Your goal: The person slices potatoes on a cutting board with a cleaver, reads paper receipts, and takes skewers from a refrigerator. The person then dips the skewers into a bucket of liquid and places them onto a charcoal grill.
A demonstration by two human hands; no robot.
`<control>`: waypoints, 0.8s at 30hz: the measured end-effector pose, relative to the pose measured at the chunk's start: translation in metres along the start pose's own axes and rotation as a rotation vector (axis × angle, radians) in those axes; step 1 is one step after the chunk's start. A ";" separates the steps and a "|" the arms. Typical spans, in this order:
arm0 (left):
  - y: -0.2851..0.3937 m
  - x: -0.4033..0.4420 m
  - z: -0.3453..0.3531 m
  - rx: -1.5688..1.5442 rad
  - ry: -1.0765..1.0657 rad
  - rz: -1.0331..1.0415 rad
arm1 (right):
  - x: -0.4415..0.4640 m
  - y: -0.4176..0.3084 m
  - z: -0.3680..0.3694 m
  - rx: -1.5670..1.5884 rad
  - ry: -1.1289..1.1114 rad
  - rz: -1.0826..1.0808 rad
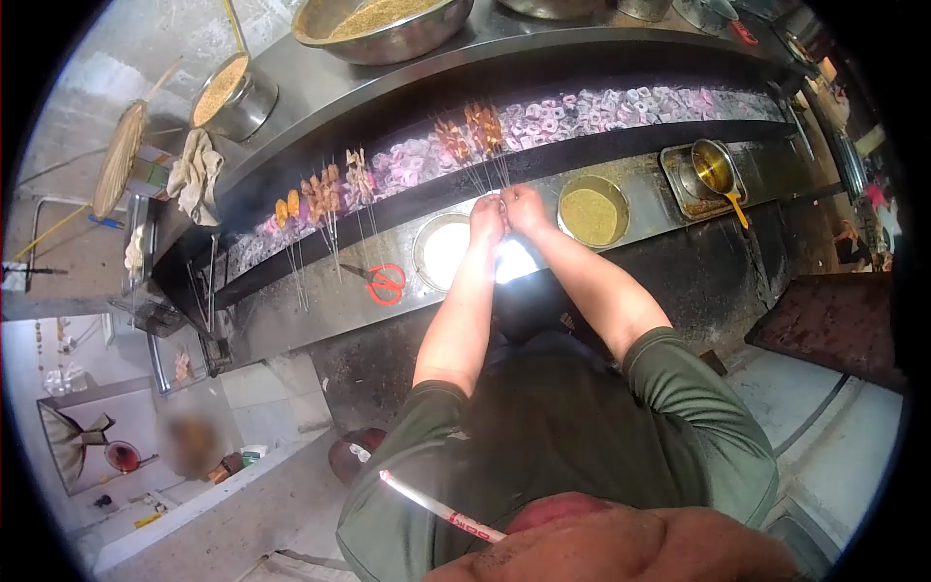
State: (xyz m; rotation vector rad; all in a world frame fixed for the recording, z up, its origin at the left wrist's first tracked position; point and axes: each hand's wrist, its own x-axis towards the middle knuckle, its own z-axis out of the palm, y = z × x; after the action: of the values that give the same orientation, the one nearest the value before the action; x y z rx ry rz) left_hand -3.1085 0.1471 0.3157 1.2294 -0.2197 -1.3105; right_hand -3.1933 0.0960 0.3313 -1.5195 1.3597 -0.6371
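Note:
My left hand [488, 221] and my right hand [524, 209] are side by side at the near edge of the grill, both with fingers closed. They are at the handle ends of metal skewers of browned meat [483, 126], whose loaded ends lie over the coals; the fingertips are partly hidden. Just left of my left hand sits a round container with white contents [442, 252]. To the right of my right hand is a round pot of greenish-yellow seasoning [593, 211].
Other skewers [325, 194] lie over the left coals. Red-handled scissors [386, 283] rest on the ledge. At right, a pan of oil with a brush [714, 167] sits on a tray [679, 179]. A large metal bowl [383, 39], cloth [197, 179] and woven fan [120, 160] are behind and left.

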 end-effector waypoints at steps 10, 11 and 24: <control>0.007 -0.016 0.015 0.009 0.007 0.006 | 0.002 0.004 -0.003 -0.030 -0.025 -0.031; 0.005 -0.014 0.014 0.003 0.011 0.005 | 0.001 0.004 -0.003 -0.052 -0.015 -0.055; -0.006 -0.015 0.011 -0.251 -0.060 -0.065 | -0.007 0.001 -0.017 -0.101 -0.061 0.004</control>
State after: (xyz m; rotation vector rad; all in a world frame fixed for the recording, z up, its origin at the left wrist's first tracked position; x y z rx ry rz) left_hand -3.1253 0.1540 0.3232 0.9920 -0.0559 -1.3865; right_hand -3.2098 0.0973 0.3389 -1.6032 1.3658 -0.5213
